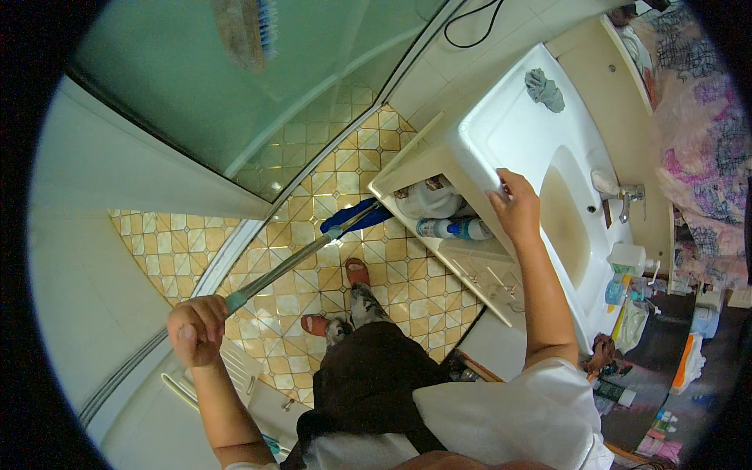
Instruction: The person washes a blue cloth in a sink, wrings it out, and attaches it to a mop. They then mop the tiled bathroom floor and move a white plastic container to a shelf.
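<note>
At the left, my left hand (197, 330) grips the end of a mop's metal pole (282, 267). The pole slants down to a blue mop head (358, 216) on the tiled floor, partly hidden beside the open vanity cabinet. On the right, my right hand (514, 202) rests on the front rim of the white washbasin (479, 138), thumb and fingers apart over the edge. A grey crumpled cloth (544, 90) lies on the basin's flat top. The basin's bowl holds cloudy, brownish water, below a chrome tap (631, 194).
An open cabinet door (405, 154) juts out beneath the basin, with a white jug (432, 200) and bottles inside. A green glass shower panel (294, 76) stands upper left, a brush (244, 35) before it. Soap bottles (625, 259) line the basin's right side. My feet in red slippers stand on the tiles.
</note>
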A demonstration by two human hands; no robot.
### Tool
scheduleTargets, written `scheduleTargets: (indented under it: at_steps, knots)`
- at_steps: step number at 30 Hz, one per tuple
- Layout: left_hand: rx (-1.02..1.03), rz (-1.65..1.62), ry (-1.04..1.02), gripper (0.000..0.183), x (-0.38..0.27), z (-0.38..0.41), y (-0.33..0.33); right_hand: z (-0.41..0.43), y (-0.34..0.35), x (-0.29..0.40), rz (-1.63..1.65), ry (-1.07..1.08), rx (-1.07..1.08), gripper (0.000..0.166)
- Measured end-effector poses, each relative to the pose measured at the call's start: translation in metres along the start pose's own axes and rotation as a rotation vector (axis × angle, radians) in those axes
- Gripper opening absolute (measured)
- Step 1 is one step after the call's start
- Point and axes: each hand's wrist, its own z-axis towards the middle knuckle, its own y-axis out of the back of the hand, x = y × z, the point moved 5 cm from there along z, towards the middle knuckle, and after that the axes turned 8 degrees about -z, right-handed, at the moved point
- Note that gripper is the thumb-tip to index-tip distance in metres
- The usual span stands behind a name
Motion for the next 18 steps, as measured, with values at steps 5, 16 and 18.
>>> scheduleTargets:
  at_steps: [5,16,18]
  knots:
    - [0.017,0.005,-0.010,0.033,0.001,0.006,-0.015,0.031,-0.006,0.022,0.128,0.077,-0.001,0.039]
    - [-0.026,0.005,-0.017,0.035,0.001,0.003,-0.019,0.109,-0.025,0.060,0.020,0.194,0.013,0.014]
    - [-0.032,0.028,-0.009,0.036,0.001,0.003,-0.021,0.116,-0.024,0.052,0.135,0.224,-0.016,0.010]
